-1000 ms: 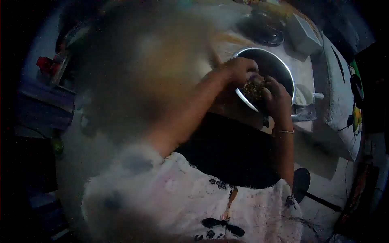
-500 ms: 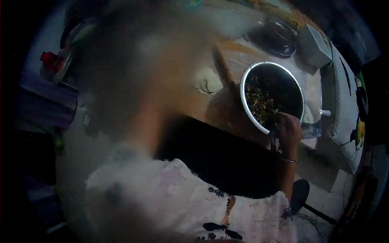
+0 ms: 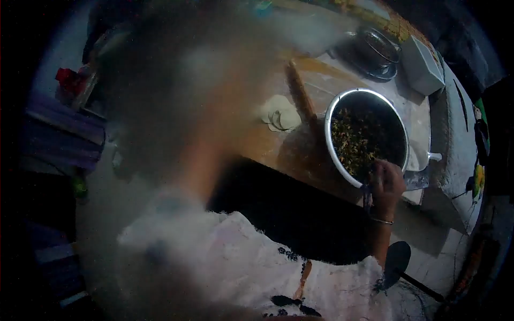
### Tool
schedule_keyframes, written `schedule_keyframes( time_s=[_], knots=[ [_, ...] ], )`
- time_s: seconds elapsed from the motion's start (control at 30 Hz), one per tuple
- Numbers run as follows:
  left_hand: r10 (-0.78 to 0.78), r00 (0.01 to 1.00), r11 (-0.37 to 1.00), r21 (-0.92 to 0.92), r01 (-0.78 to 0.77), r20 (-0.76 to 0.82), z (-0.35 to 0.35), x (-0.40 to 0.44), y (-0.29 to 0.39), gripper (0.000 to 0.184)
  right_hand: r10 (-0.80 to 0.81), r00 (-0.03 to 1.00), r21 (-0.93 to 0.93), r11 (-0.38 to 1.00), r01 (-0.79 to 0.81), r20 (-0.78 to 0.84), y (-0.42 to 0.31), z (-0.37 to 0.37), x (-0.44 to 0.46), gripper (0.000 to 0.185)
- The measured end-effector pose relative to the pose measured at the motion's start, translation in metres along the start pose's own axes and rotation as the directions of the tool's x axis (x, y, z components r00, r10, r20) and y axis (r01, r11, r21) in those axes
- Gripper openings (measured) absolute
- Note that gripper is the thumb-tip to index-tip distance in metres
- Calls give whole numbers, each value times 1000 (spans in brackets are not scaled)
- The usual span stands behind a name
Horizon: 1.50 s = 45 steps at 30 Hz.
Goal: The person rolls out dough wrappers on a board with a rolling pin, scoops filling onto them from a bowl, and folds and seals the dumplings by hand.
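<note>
At the near rim of a white-rimmed pot [image 3: 329,131], my right hand [image 3: 387,183] is closed, with its fingertips over the rim beside the filling. What the fingers hold, if anything, I cannot make out; a narrow bluish strip hangs just below them. Chopped dark green and yellowish filling [image 3: 354,140] lies in the pot. My left forearm [image 3: 206,163] reaches over the board's left side, but a blurry haze hides that hand and its fingers. Near it is a small overlapping stack of pale dough wrappers [image 3: 281,114]. A wooden rolling pin [image 3: 302,93] lies between the wrappers and the pot.
The wooden board [image 3: 273,158] has whitish, floury patches. Behind the pot stand a dark metal pan [image 3: 377,51] and a white box [image 3: 422,65]. A white ledge [image 3: 455,150] runs along the right. Purple cloth-like material [image 3: 64,131] is at far left.
The whole view has shifted slightly, so the pot and board appear lower and further right. My right hand stays at the pot's near rim, its fingers turned slightly differently.
</note>
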<state>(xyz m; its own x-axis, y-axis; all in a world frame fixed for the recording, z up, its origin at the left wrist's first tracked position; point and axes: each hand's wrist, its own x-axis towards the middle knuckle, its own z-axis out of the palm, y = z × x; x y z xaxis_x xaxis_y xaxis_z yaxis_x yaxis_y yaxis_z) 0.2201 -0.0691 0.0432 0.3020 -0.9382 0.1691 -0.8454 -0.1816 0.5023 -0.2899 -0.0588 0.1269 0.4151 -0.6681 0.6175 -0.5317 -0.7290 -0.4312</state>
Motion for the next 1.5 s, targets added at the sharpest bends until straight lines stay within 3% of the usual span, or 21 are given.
schedule_keyframes(
  time_s=[0.07, 0.2, 0.23, 0.27, 0.33, 0.37, 0.4, 0.47, 0.5, 0.6, 0.73, 0.77, 1.0, 1.1, 1.2, 1.33, 1.37, 1.4, 1.43, 1.47, 1.5],
  knots=[
    [77, 996, 996, -39, -75, 47, 11, -9, 27, 36, -63, 997, 1, 998, 63, -34, 8, 2, -3, 11],
    [192, 980, 911, -380, -161, 45, 51, -29, 64, 39, -132, 990, -100, 987, 127, -40, 12, 1, -3, 10],
    [382, 922, 911, -193, -365, 58, 60, -27, 61, 42, -164, 984, -101, 982, 157, -65, 11, 1, -2, 10],
    [381, 922, 911, -195, -362, 65, 66, -30, 57, 42, -158, 986, -100, 983, 151, -61, 7, 2, -1, 10],
    [262, 925, 916, 232, -328, 276, 52, -54, 103, 45, -89, 995, -37, 995, 88, -33, 14, 4, -4, 10],
    [78, 919, 993, 56, -107, 387, 25, -67, 134, 47, -63, 996, 59, 996, 67, -71, 23, 10, -8, 9],
    [81, 916, 993, 51, -110, 394, 38, -70, 131, 47, -56, 996, 54, 997, 60, -67, 25, 10, -9, 9],
    [84, 984, 996, -10, -84, 156, 64, -76, 119, 42, -83, 996, -95, 992, 80, -22, 24, 9, -9, 8],
    [16, 972, 993, 113, -43, 235, 38, -82, 150, 38, -60, 995, -25, 998, 59, -85, 33, 17, -13, 7],
    [59, 958, 974, 192, -117, 282, 48, -69, 139, 36, -137, 988, -95, 987, 130, -73, 38, 19, -13, 8],
    [166, 985, 986, -9, -166, 46, 107, -53, 74, 43, -16, 997, -101, 995, 24, 80, 26, 13, -10, 10],
    [163, 971, 986, -72, -152, 174, 86, -54, 95, 43, 6, 994, -65, 998, 1, 109, 25, 12, -10, 12],
    [96, 972, 995, -10, -96, 217, 87, -68, 102, 35, 7, 975, -148, 989, 27, 220, 17, 7, -18, 14],
    [16, 978, 987, 155, -49, 209, 92, -68, 97, 32, -6, 972, -104, 994, 32, 236, 21, 8, -23, 19],
    [137, 984, 958, 239, -160, 111, 98, -68, 96, 32, -41, 963, 12, 999, 39, 265, 20, 0, -24, 35],
    [-39, 980, 987, 158, 8, 195, 108, -69, 94, 31, -16, 875, 88, 996, -30, 483, 5, -14, -15, 56],
    [61, 992, 984, 159, -78, 109, 111, -70, 97, 31, -78, 866, 84, 996, 42, 493, 3, -18, -10, 52],
    [153, 987, 987, -51, -155, -43, 136, -57, 61, 32, -137, 856, 86, 990, 109, 498, 3, -18, -7, 49],
    [244, 950, 927, -241, -288, -198, 160, -43, 25, 33, -143, 881, 66, 990, 127, 451, 7, -12, -9, 33],
    [323, 882, 820, -364, -441, -342, 185, -30, -11, 34, -139, 882, 62, 990, 124, 450, 10, -8, -9, 33],
    [396, 844, 807, -301, -508, -362, 185, -23, -15, 35, -62, 918, 8, 998, 64, 391, 13, -5, -9, 25]
  ],
)
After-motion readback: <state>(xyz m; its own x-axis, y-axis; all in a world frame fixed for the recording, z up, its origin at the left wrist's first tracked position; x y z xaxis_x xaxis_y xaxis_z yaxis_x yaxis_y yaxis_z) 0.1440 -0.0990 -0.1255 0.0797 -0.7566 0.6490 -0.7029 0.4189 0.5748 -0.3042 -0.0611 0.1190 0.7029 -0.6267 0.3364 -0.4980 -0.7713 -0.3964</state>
